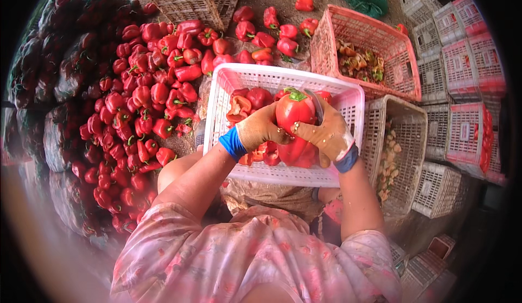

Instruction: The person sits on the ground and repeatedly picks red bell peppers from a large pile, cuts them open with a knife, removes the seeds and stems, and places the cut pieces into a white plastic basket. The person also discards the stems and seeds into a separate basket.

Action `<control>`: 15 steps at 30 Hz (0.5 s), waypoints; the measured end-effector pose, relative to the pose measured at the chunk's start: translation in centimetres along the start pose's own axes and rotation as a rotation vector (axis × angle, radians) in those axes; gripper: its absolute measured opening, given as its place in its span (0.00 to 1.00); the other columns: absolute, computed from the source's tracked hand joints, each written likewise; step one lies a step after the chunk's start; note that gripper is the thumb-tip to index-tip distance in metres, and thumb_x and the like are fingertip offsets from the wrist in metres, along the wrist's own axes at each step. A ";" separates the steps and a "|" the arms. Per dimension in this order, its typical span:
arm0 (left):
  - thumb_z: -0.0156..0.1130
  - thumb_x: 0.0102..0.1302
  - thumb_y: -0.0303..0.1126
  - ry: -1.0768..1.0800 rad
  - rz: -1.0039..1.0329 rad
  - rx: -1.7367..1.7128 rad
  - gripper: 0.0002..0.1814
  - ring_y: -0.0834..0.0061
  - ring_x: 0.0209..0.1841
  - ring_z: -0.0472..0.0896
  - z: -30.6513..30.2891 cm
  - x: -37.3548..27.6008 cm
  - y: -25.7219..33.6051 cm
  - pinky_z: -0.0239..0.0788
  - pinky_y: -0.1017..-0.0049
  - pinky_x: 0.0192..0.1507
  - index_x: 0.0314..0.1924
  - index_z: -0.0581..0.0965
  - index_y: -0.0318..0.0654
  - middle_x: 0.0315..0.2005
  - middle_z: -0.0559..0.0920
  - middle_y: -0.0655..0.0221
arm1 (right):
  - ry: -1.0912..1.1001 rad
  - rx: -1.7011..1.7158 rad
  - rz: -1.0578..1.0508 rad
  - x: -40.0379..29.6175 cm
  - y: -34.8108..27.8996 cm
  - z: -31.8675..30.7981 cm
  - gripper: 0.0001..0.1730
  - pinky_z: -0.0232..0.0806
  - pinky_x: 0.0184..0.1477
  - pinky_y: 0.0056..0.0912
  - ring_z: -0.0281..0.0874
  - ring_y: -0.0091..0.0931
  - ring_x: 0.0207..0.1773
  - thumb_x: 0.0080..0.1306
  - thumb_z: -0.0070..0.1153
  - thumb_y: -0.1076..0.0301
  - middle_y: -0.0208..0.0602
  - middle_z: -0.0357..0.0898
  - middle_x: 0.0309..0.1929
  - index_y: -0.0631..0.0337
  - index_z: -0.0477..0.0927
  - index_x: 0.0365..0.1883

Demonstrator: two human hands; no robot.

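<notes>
Both my hands wear stained tan work gloves. Between them, above a white and pink plastic crate [281,177], is a red bell pepper [290,113] with its green stem facing up. My left hand [261,128] grips the pepper's left side. My right hand [328,133] has its thumb against the pepper's front and also holds a knife [317,102]; its curved blade lies along the pepper's right side. Pale seeds stick to both gloves. In the crate below lie red peppers [260,97] and cut pepper pieces [238,109], partly hidden by my hands.
A large heap of red peppers [142,95] covers the floor at left, beside filled net sacks [75,70]. Beyond my crate stands a red crate [373,23] with pepper scraps. A dirty pale crate [408,156] holding pale cores is at right. Stacked crates [436,66] line the far right.
</notes>
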State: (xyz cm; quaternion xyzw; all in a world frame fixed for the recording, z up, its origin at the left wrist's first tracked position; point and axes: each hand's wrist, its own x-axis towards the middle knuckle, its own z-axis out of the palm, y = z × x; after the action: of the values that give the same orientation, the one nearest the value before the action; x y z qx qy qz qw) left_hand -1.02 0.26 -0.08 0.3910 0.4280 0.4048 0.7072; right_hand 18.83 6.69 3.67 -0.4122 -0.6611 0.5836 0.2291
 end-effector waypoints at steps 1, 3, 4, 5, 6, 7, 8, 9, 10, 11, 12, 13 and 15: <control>0.74 0.49 0.25 -0.019 -0.035 -0.068 0.46 0.76 0.52 0.79 0.1 0.1 -0.5 0.73 0.72 0.55 0.70 0.65 0.37 0.50 0.81 0.70 | -0.071 0.068 0.129 -0.2 -1.4 -0.2 0.38 0.71 0.59 0.31 0.79 0.27 0.54 0.56 0.72 0.65 0.40 0.83 0.53 0.63 0.73 0.65; 0.78 0.51 0.29 -0.054 -0.100 -0.201 0.49 0.76 0.53 0.78 0.2 0.3 -0.7 0.73 0.72 0.56 0.72 0.62 0.37 0.51 0.80 0.69 | -0.071 0.043 0.196 -0.4 -1.8 -0.7 0.38 0.71 0.59 0.32 0.80 0.27 0.54 0.54 0.72 0.64 0.39 0.83 0.52 0.61 0.74 0.63; 0.82 0.51 0.35 -0.037 -0.161 -0.198 0.51 0.76 0.53 0.78 0.4 -0.2 0.4 0.72 0.72 0.57 0.71 0.62 0.36 0.51 0.80 0.69 | -0.072 0.030 0.227 -0.5 -1.8 -0.8 0.37 0.72 0.58 0.32 0.80 0.27 0.54 0.53 0.72 0.64 0.39 0.84 0.52 0.61 0.75 0.62; 0.82 0.50 0.35 0.007 -0.115 -0.128 0.51 0.76 0.53 0.78 0.4 -0.1 -0.1 0.73 0.72 0.56 0.70 0.63 0.35 0.51 0.81 0.69 | -0.051 -0.043 0.155 -0.7 -1.3 -0.4 0.37 0.72 0.58 0.32 0.81 0.28 0.54 0.53 0.72 0.63 0.40 0.84 0.52 0.60 0.75 0.62; 0.83 0.49 0.35 0.052 -0.071 -0.056 0.50 0.77 0.53 0.78 0.6 0.2 -0.8 0.74 0.73 0.54 0.69 0.64 0.34 0.51 0.81 0.69 | -0.032 -0.114 0.082 -0.9 -0.4 0.2 0.37 0.72 0.58 0.33 0.82 0.29 0.55 0.52 0.72 0.63 0.41 0.84 0.51 0.60 0.75 0.62; 0.84 0.48 0.35 0.098 -0.027 0.016 0.50 0.77 0.53 0.78 0.8 0.4 -1.3 0.75 0.73 0.53 0.68 0.64 0.34 0.50 0.81 0.69 | -0.014 -0.185 0.009 -1.0 0.3 0.8 0.37 0.72 0.58 0.34 0.82 0.31 0.55 0.52 0.72 0.63 0.43 0.84 0.51 0.60 0.76 0.61; 0.83 0.45 0.32 0.145 -0.056 0.024 0.46 0.78 0.49 0.80 0.9 0.6 -1.6 0.76 0.74 0.50 0.64 0.69 0.33 0.48 0.82 0.69 | 0.006 -0.260 -0.002 -1.1 0.5 1.3 0.36 0.74 0.56 0.36 0.84 0.35 0.53 0.51 0.72 0.62 0.45 0.85 0.48 0.59 0.76 0.59; 0.81 0.45 0.31 0.142 -0.084 0.050 0.44 0.78 0.48 0.80 1.0 0.5 -1.4 0.76 0.74 0.50 0.62 0.70 0.32 0.46 0.82 0.69 | -0.016 -0.281 0.010 -1.2 0.8 1.5 0.35 0.74 0.56 0.36 0.84 0.36 0.52 0.51 0.73 0.62 0.45 0.85 0.48 0.58 0.77 0.59; 0.80 0.45 0.30 0.140 -0.111 0.076 0.42 0.78 0.46 0.81 1.1 0.4 -1.1 0.76 0.74 0.50 0.61 0.71 0.32 0.44 0.83 0.69 | -0.039 -0.302 0.022 -1.2 1.0 1.6 0.35 0.74 0.55 0.37 0.85 0.37 0.52 0.51 0.73 0.61 0.46 0.85 0.47 0.58 0.77 0.58; 0.79 0.45 0.29 0.136 -0.139 0.102 0.40 0.78 0.44 0.81 1.1 0.3 -1.1 0.75 0.74 0.49 0.60 0.72 0.32 0.43 0.83 0.70 | -0.061 -0.323 0.034 -1.3 1.2 1.8 0.35 0.74 0.55 0.37 0.85 0.38 0.51 0.51 0.73 0.61 0.46 0.85 0.47 0.58 0.77 0.57; 0.75 0.46 0.28 0.140 -0.165 0.147 0.35 0.79 0.42 0.81 0.8 0.4 -1.5 0.75 0.75 0.50 0.57 0.75 0.31 0.39 0.84 0.71 | -0.063 -0.290 0.051 -1.5 1.3 1.9 0.35 0.75 0.54 0.37 0.85 0.37 0.50 0.51 0.74 0.61 0.46 0.85 0.46 0.59 0.77 0.57; 0.76 0.46 0.30 0.142 -0.152 0.145 0.32 0.79 0.40 0.81 0.8 0.3 -1.9 0.75 0.75 0.48 0.54 0.77 0.31 0.38 0.84 0.70 | -0.064 -0.257 0.068 -1.6 1.2 2.0 0.34 0.75 0.54 0.36 0.85 0.35 0.49 0.50 0.74 0.61 0.45 0.85 0.46 0.59 0.77 0.56; 0.77 0.46 0.33 0.139 -0.122 0.144 0.27 0.79 0.38 0.82 1.0 0.3 -2.2 0.76 0.75 0.44 0.47 0.80 0.31 0.34 0.85 0.69 | -0.060 -0.194 0.100 -1.9 1.1 1.9 0.34 0.75 0.53 0.35 0.85 0.33 0.48 0.49 0.75 0.61 0.45 0.86 0.45 0.60 0.78 0.55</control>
State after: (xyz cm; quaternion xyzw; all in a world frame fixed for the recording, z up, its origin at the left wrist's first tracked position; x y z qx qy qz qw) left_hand 0.52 -0.49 -1.76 0.3848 0.5271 0.3553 0.6692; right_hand 18.69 3.97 2.55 -0.4474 -0.6994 0.5398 0.1389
